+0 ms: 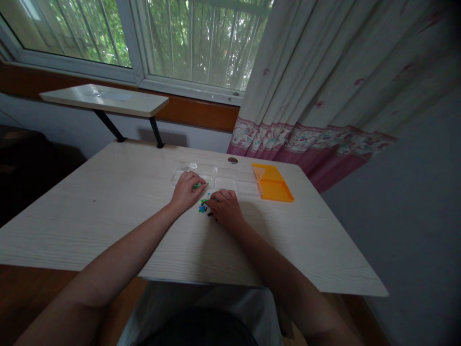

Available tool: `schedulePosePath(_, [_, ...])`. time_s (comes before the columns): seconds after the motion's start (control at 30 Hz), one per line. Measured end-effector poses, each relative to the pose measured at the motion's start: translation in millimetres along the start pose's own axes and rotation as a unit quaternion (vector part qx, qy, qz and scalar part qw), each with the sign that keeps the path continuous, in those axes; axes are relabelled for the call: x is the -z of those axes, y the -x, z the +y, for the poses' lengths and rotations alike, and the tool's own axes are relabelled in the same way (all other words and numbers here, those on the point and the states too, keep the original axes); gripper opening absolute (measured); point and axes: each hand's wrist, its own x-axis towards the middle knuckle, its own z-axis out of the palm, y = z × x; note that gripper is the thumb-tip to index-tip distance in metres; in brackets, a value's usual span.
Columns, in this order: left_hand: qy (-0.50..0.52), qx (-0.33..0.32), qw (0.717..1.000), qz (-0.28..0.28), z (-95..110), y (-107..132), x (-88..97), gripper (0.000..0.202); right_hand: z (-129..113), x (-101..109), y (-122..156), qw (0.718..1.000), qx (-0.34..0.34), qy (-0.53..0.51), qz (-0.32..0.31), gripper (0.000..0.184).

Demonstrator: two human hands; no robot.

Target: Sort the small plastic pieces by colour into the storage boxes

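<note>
My left hand (186, 190) rests on the pale wooden table (108, 216) with its fingers curled round a small green piece (198, 185). My right hand (225, 206) lies just right of it, fingers bent down onto a little heap of small green, blue and dark pieces (202, 206). Whether the right fingers hold a piece is hidden. A clear plastic compartment tray (219, 178) sits right behind both hands.
An orange lid (272, 183) lies on the table right of the clear tray. A small raised shelf (108, 98) stands at the table's back left under the window. A curtain (324, 96) hangs at the back right. A cable hole (232, 160) is behind the tray.
</note>
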Motion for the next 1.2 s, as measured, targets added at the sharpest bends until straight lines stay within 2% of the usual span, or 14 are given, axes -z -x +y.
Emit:
schedulePosePath(0.3, [-0.008, 0.003, 1.000, 0.003, 0, 1, 0.6, 0.016, 10, -11, 2, 0.995, -0.063, -0.079, 0.026, 0.010])
schedulePosePath(0.6, [-0.008, -0.004, 1.000, 0.003, -3, 0, -1.2, 0.017, 12, -10, 1, 0.994, -0.070, -0.082, 0.032, 0.008])
schedulePosePath(0.7, [-0.034, 0.011, 0.999, 0.012, -8, 0, -0.8, 0.018, 16, -12, 0, 0.986, -0.098, -0.129, 0.048, 0.006])
schedulePosePath(0.93, [-0.088, 0.068, 0.991, 0.079, -28, 0, 1.0, 0.019, 27, -16, 2, 0.960, -0.156, -0.214, 0.094, 0.005])
schedulePosePath(1.07, [-0.092, 0.081, 0.990, 0.072, -33, 0, 0.3, 0.020, 29, -15, 3, 0.951, -0.167, -0.238, 0.105, 0.005])
schedulePosePath(1.2, [-0.092, 0.067, 0.992, 0.059, -26, 0, 2.6, 0.021, 29, -13, 3, 0.945, -0.174, -0.253, 0.114, 0.008])
